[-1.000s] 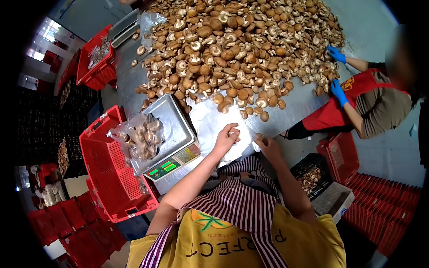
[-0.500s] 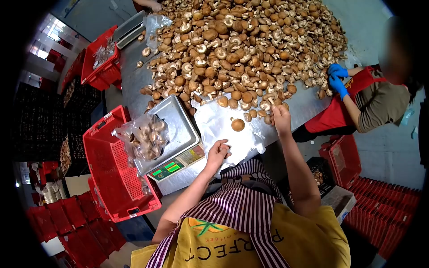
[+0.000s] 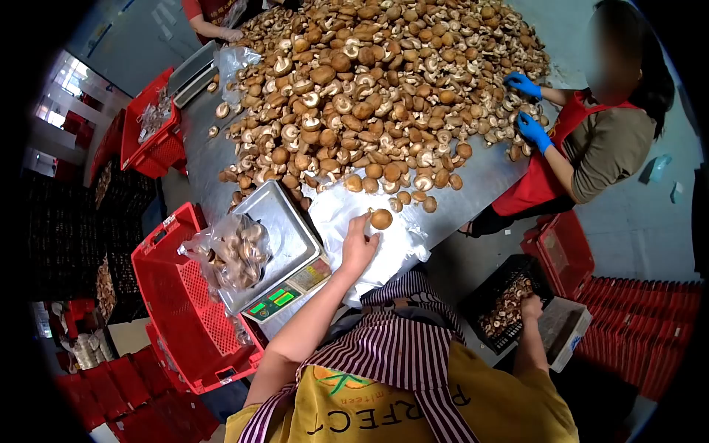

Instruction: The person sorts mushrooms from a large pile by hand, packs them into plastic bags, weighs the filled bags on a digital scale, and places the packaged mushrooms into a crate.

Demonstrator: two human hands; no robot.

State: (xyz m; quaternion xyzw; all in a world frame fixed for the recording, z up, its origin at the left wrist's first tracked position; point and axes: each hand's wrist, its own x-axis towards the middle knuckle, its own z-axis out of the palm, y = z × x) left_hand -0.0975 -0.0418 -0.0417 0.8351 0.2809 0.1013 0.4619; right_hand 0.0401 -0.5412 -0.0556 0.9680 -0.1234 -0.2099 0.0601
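While the left grip [image 3: 357, 251] lay over the white plastic sheet [image 3: 399, 251] on the worktop [image 3: 491, 164], we saw a single brown mushroom [image 3: 381, 219] at its fingertips; whether the fingers pinched it or merely touched it, we could not tell. The right grip [image 3: 530, 307] was down at the mushrooms in the black crate [image 3: 481, 294], and because the back of the hand hid most of its fingers, we could not say whether they had closed on anything. On the scale [image 3: 288, 225] sat a bag of mushrooms [image 3: 240, 251], its shiny folds blurring the separate pieces; the green display [image 3: 281, 297] was too small for us to read. The bag also covered part of the red crate [image 3: 156, 295]. We lost the far side of the mushroom pile [image 3: 384, 103] to the top edge, which also cut off a second co-worker [image 3: 203, 18]. Dark lens borders swallowed the outer ends of the red stacks [image 3: 639, 321].
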